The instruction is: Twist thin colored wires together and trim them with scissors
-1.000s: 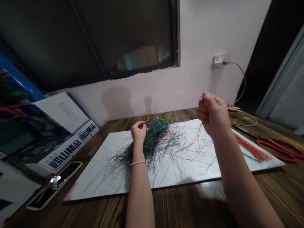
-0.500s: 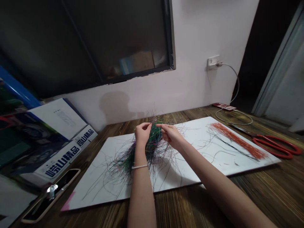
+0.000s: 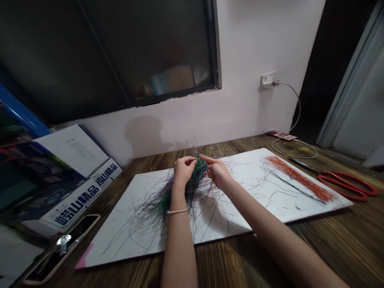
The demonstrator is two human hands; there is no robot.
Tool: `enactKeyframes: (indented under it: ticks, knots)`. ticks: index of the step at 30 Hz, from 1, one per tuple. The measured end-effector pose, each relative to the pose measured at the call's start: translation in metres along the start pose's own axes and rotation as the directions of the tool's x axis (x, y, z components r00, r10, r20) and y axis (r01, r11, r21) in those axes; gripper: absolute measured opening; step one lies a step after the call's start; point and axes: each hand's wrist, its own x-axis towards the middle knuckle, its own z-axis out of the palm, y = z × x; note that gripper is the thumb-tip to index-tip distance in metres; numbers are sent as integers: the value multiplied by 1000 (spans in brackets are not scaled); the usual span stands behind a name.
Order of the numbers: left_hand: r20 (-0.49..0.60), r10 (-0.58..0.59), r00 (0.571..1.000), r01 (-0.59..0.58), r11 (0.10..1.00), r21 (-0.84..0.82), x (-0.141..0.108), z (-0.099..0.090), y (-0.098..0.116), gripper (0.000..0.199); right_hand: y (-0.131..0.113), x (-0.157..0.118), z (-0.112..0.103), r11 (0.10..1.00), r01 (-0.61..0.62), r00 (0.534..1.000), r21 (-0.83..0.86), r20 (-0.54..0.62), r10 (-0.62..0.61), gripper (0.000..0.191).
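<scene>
Both the left hand [image 3: 183,170] and the right hand [image 3: 217,173] are bare, and the bare forearms [image 3: 179,252] come in from the bottom of the frame. Around the left wrist [image 3: 177,200] the person wears a thin bracelet [image 3: 177,211] of small white pearl-like beads.

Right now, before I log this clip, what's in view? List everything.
tangle of thin wires: 1, green, purple and mixed, middle of the board
orange wires: 1 row, orange, right part of the board
white board: 1, white, on the table
wooden table: 1, brown, under the board
scissors: 1 pair, red handles, right of the board
phone: 1, black with pale edge, table's near left
printed boxes: at least 2, white and blue, left of the board
wall socket: 1, white, plugged, on the wall
cable: 1, white, from socket to table
window: 1, dark, in the wall
left hand: 1, on the tangle
right hand: 1, at the tangle's right side
</scene>
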Motion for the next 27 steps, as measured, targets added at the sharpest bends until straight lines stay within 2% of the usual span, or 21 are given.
enactKeyframes:
  ticks: [5, 11, 14, 17, 21, 23, 25, 27]
  knots:
    - [-9, 28, 1000, -28, 1000, -14, -1, 0, 2, 11, -8, 3, -1, 998, 31, 1000, 49, 1, -31, 71]
    - [-62, 40, 997, -42, 999, -24, 0, -3, 3, 11, -46, 5, -18, 985, 147, 989, 90, -33, -145, 60]
    - [-55, 34, 998, -39, 995, -92, 0, -10, 12, 12, -65, 4, -30, 970, 218, 976, 106, -54, -213, 59]
    - [-1, 33, 999, -32, 976, -215, -3, -20, 29, 19, -79, 1, -38, 950, 290, 956, 111, -73, -284, 58]
    - [80, 43, 996, -13, 937, -348, -11, -35, 59, 36, -91, -5, -43, 897, 440, 896, 49, -90, -435, 58]
    - [194, 45, 980, 44, 900, -433, -15, -39, 71, 40, -95, -8, -44, 849, 529, 844, -7, -103, -527, 60]
    - [294, 43, 955, 72, 927, -369, -19, -38, 81, 38, -99, -11, -45, 790, 610, 782, -62, -117, -612, 60]
    - [420, 35, 907, 98, 952, -290, -22, -32, 87, 36, -101, -13, -45, 746, 659, 736, -101, -117, -666, 60]
